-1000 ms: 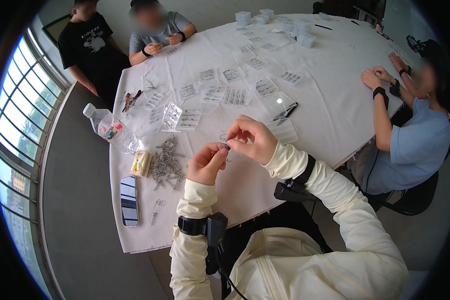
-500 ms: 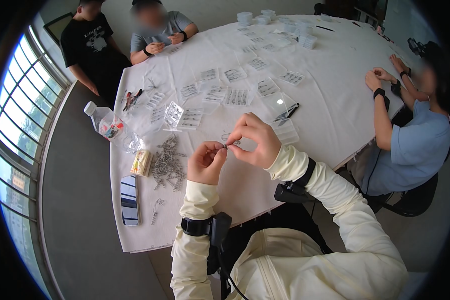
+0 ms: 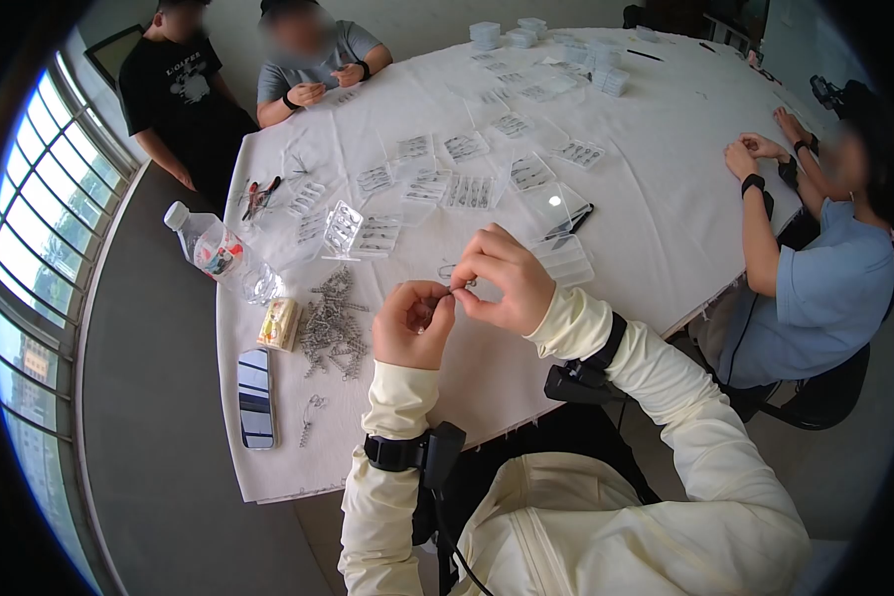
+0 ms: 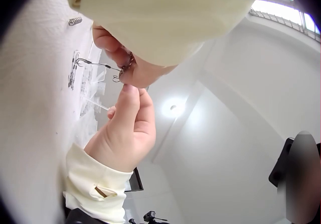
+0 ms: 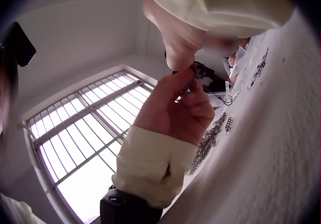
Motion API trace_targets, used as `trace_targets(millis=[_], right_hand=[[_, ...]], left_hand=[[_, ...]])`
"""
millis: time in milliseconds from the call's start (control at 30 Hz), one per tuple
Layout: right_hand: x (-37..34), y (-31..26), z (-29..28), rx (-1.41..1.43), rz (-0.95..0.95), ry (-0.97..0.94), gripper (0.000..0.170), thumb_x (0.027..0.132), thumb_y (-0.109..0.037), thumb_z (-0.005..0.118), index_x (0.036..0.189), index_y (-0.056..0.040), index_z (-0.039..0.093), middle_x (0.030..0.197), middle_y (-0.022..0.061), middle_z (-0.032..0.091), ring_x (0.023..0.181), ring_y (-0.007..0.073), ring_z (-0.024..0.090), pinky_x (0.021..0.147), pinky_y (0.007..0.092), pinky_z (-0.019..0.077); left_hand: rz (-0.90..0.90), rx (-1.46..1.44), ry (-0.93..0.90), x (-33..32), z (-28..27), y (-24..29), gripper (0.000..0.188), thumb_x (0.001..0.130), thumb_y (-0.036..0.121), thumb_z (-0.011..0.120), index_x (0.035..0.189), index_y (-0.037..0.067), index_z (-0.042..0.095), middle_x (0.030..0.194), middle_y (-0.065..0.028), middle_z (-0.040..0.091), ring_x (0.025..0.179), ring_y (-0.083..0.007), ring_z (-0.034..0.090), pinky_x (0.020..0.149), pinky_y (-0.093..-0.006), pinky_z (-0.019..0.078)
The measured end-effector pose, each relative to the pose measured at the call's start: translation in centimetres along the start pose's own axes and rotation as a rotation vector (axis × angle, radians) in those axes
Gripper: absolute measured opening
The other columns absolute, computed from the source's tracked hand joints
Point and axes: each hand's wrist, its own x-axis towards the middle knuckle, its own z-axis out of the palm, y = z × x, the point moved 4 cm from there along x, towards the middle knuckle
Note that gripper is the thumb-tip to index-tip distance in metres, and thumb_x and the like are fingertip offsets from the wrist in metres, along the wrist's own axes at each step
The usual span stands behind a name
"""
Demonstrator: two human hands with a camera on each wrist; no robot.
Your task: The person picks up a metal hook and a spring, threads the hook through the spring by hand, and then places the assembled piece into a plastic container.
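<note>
Over the near part of the table, my left hand and right hand meet at the fingertips. Curled fingers of the left hand hold a fishing rig; its small metal spring shows between them. From the rig a hook sticks out on a short dark line. The right thumb and forefinger pinch the rig at the left thumb tip; the exact spot pinched is hidden by the fingers. Beyond the hands lies a small cluster of hooks. A single loose spring rests on the cloth.
Left of my hands lie a heap of springs, a tissue pack, a phone and a loose rig. A plastic bottle leans behind them. Clear boxes of rigs spread farther back. Other people are around the table.
The left hand has shifted slightly right, and its fingers have closed in more. The right hand's fingers have drawn together again at the left fingertips. Things on the table stay put.
</note>
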Motion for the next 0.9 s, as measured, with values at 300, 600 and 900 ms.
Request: trace_targets(millis=[300, 600, 900], right_hand=[[0.0, 0.07, 0.12, 0.051, 0.046, 0.024, 0.012, 0.072, 0.001, 0.068, 0.079, -0.0046, 0.06, 0.082, 0.0046, 0.052, 0.08, 0.0227, 0.053, 0.069, 0.0337, 0.0467], [0.03, 0.03, -0.1, 0.045, 0.057, 0.039, 0.013, 0.07, -0.001, 0.07, 0.077, -0.0061, 0.062, 0.08, 0.003, 0.052, 0.08, 0.0216, 0.053, 0.07, 0.0335, 0.0462], [-0.12, -0.04, -0.16, 0.009, 0.033, 0.029, 0.015, 0.068, -0.004, 0.073, 0.079, -0.0098, 0.065, 0.08, 0.0013, 0.053, 0.079, 0.021, 0.053, 0.074, 0.0334, 0.0445]], left_hand=[[-0.011, -0.065, -0.015, 0.01, 0.14, 0.13, 0.011, 0.087, 0.0, 0.064, 0.097, -0.002, 0.062, 0.081, 0.0017, 0.062, 0.072, -0.0025, 0.053, 0.065, -0.0175, 0.043], [-0.053, -0.108, -0.006, -0.06, -0.06, 0.48, 0.008, 0.085, 0.0, 0.066, 0.091, -0.002, 0.061, 0.094, -0.0023, 0.053, 0.07, -0.0032, 0.054, 0.061, -0.0176, 0.0437], [0.004, -0.071, 0.007, -0.01, -0.06, 0.29, 0.006, 0.088, 0.001, 0.063, 0.093, 0.0, 0.061, 0.074, 0.0059, 0.055, 0.066, 0.0001, 0.045, 0.058, -0.0171, 0.0357]])
